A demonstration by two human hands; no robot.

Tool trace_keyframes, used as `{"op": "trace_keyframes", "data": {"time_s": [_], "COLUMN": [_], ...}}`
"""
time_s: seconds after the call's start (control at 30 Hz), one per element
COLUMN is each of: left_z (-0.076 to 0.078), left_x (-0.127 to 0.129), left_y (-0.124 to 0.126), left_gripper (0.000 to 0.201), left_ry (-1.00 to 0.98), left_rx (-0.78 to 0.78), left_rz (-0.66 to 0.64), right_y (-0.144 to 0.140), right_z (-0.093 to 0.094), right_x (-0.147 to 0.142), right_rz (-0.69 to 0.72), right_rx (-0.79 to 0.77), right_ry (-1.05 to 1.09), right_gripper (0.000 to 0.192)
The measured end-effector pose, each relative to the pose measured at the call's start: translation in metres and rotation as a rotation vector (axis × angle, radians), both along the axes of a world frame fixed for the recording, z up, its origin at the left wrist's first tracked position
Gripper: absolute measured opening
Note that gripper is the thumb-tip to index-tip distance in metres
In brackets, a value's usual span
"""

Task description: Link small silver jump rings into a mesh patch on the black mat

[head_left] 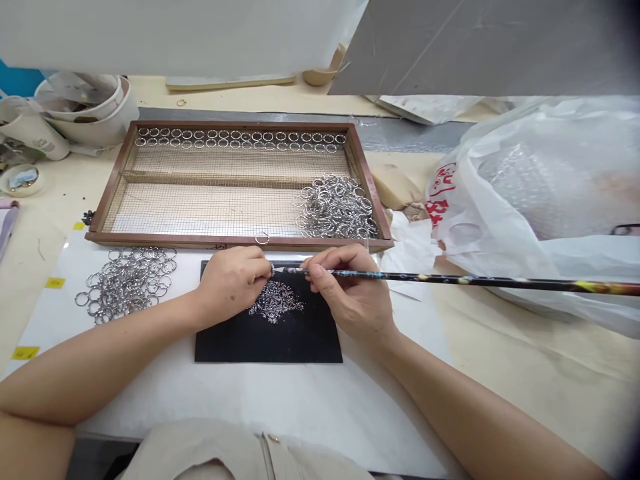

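Note:
My left hand (233, 283) is closed in a pinch above the black mat (270, 347). A sliver of a silver ring shows at its fingertips; the rest is hidden by the fingers. My right hand (357, 293) grips a long thin stick tool (440, 278) with a colourful dark pattern. The tool's narrow tip points left, close to the pinched ring. Below both hands, a heap of tiny glittering stones (276, 301) lies on the mat. One loose ring (262, 238) rests on the front edge of the wooden mesh tray (240, 239).
Two rows of rings (235, 139) line the tray's far side, and a ring pile (336, 210) fills its right front corner. More rings (131, 280) lie left of the mat. A white plastic bag (540, 187) stands at right, white tubs (95, 113) at back left.

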State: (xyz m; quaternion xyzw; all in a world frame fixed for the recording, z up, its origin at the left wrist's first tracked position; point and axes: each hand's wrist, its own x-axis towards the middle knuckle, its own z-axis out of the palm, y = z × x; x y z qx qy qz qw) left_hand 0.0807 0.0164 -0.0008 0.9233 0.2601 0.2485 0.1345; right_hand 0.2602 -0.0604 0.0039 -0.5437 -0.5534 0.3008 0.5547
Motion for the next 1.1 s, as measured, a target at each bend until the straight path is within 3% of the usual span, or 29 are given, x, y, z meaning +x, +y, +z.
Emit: {"op": "trace_keyframes", "data": {"time_s": [0.33, 0.67, 1.1], "left_z": [-0.0002, 0.0006, 0.0005], "left_x": [-0.0003, -0.0005, -0.0009], "left_y": [-0.0004, -0.0003, 0.0011], "left_gripper": [0.018, 0.015, 0.015], "left_ry": [-0.018, -0.022, -0.027], "left_rx": [-0.007, -0.063, -0.032], "left_rz": [0.011, 0.004, 0.005], "right_y": [-0.0003, -0.0014, -0.0023], "right_z": [-0.0007, 0.0002, -0.0009], "right_x": [0.0003, 0.0031, 0.0017], "right_rz": [0.009, -0.016, -0.01], "right_rx": [0.031, -0.188, -0.251], "right_ry": [0.026, -0.004, -0.022], "right_gripper": [0.013, 0.017, 0.016]}}
